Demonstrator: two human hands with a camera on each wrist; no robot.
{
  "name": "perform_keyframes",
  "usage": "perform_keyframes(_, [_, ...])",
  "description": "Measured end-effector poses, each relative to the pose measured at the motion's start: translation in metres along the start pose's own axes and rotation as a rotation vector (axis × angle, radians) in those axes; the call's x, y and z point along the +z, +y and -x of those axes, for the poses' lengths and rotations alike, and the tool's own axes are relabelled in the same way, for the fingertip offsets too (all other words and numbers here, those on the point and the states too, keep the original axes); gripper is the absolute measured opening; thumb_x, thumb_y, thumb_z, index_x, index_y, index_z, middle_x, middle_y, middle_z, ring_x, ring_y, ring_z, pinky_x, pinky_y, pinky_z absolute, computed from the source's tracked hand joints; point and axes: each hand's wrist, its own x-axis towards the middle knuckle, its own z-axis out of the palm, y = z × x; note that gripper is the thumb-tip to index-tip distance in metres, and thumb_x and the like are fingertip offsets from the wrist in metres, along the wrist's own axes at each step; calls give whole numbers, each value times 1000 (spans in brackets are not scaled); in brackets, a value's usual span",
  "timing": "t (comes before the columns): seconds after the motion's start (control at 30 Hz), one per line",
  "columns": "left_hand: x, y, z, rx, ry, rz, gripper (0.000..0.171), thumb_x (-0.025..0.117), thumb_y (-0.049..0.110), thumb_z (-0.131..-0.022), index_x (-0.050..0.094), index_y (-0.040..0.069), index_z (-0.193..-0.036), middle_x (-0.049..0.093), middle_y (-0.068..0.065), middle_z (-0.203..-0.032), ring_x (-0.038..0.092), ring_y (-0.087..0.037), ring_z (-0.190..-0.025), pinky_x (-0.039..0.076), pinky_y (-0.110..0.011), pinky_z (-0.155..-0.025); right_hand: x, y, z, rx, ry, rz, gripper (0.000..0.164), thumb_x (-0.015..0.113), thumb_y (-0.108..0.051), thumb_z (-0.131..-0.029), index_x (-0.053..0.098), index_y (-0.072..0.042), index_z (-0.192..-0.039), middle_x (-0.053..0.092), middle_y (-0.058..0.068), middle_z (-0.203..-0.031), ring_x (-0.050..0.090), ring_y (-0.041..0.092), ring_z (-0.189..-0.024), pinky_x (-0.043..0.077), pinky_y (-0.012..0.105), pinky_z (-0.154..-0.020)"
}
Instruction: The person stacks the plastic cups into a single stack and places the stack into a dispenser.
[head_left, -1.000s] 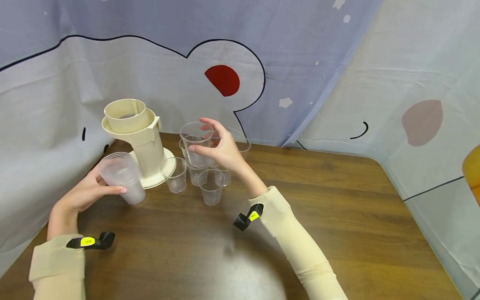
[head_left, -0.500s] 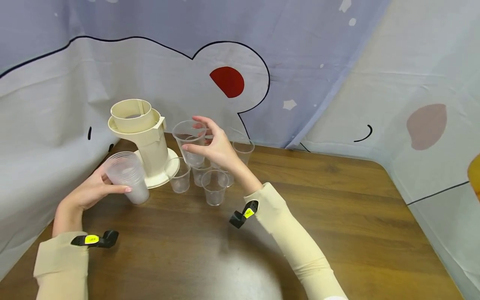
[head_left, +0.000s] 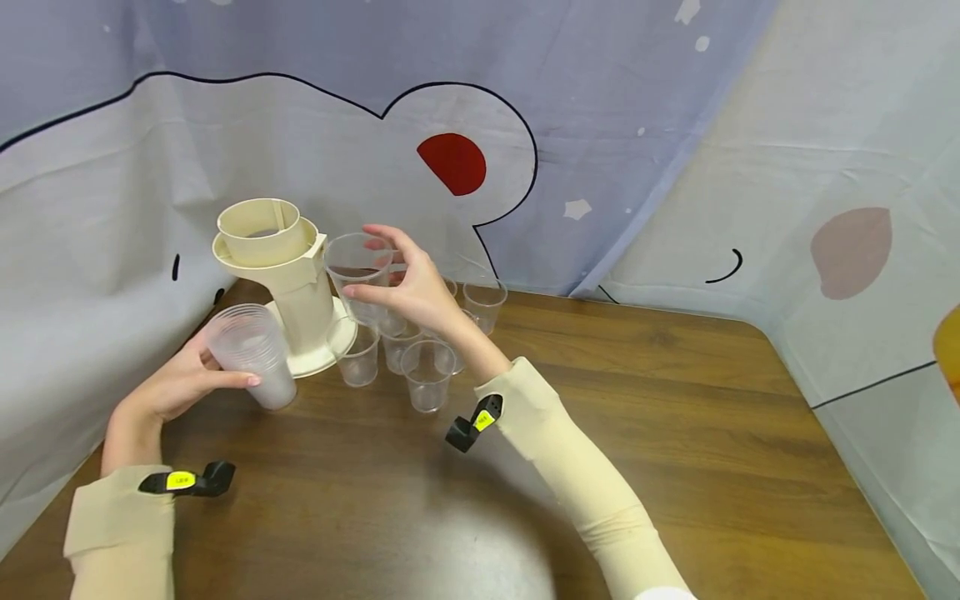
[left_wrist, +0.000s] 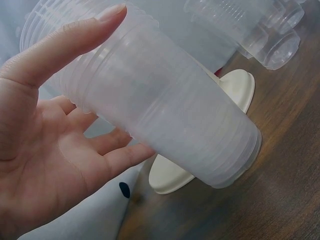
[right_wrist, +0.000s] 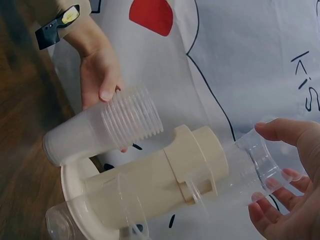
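In the head view my left hand [head_left: 172, 383] grips a tilted stack of nested plastic cups [head_left: 255, 354], thumb across the near side. The stack [left_wrist: 175, 110] looks cloudy in the left wrist view, its rims layered closely beside the thumb. My right hand [head_left: 420, 287] holds a clear plastic cup [head_left: 356, 271] between thumb and fingers, raised above the other cups. In the right wrist view this cup [right_wrist: 245, 165] overlaps the top of a cream-coloured plastic stand [right_wrist: 150, 185]. That stand [head_left: 300, 308] has a round base and ring-shaped top, and stands just behind the stack.
Several clear cups stand on the wooden table [head_left: 675, 433] below the right hand, including a front one [head_left: 427, 379], one by the stand's base [head_left: 358, 362] and one at the back right [head_left: 485, 304]. A printed curtain [head_left: 615, 167] hangs behind the table.
My right hand has moved left and slightly up with the clear cup, from over the standing cups toward the cream stand. The left hand keeps its grip on the stack, nearly still.
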Motion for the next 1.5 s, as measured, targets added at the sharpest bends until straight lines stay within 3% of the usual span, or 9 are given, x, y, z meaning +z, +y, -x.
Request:
perform_keyframes(0.37, [1, 2, 1, 29, -7, 43, 81, 67, -14, -76, 33, 24, -139, 48, 13, -124, 49, 1, -107, 43, -11, -83, 14, -11, -9, -25, -60, 6, 73, 80, -18, -76, 44, -20, -139, 56, 2, -132, 54, 14, -110, 47, 20, -87])
perform_keyframes(0.67, [1, 3, 0, 41, -25, 36, 79, 67, -12, -78, 32, 23, -139, 47, 13, -124, 49, 2, -107, 42, -11, -83, 26, -14, -15, -24, -87, -18, 74, 80, -17, -75, 43, -18, -139, 54, 7, -135, 54, 12, -111, 50, 28, -90])
perform_keyframes(0.9, [2, -1, -1, 40, -22, 68, 79, 65, -15, -77, 33, 25, -137, 48, 13, -124, 50, 2, -106, 43, -11, -83, 35, -20, -18, -14, -107, -39, 76, 80, -14, -76, 41, -15, -141, 53, 6, -137, 54, 20, -116, 46, 13, -83])
perform_keyframes(1.27, [2, -2, 1, 40, -18, 121, 80, 65, -18, -76, 34, 23, -137, 50, 13, -123, 52, 3, -106, 44, -11, -82, 46, -29, -21, -75, -122, -2, 76, 79, -17, -77, 40, -17, -141, 53, 5, -136, 54, 12, -113, 44, 12, -88])
perform_keyframes(1.5, [0, -4, 2, 17, -16, 43, 84, 65, -15, -77, 28, 25, -141, 43, 15, -126, 47, 5, -108, 42, -10, -81, 53, -35, -21, -78, -140, -33, 77, 79, -17, -77, 39, -20, -142, 53, 0, -136, 54, 8, -115, 42, 12, -89])
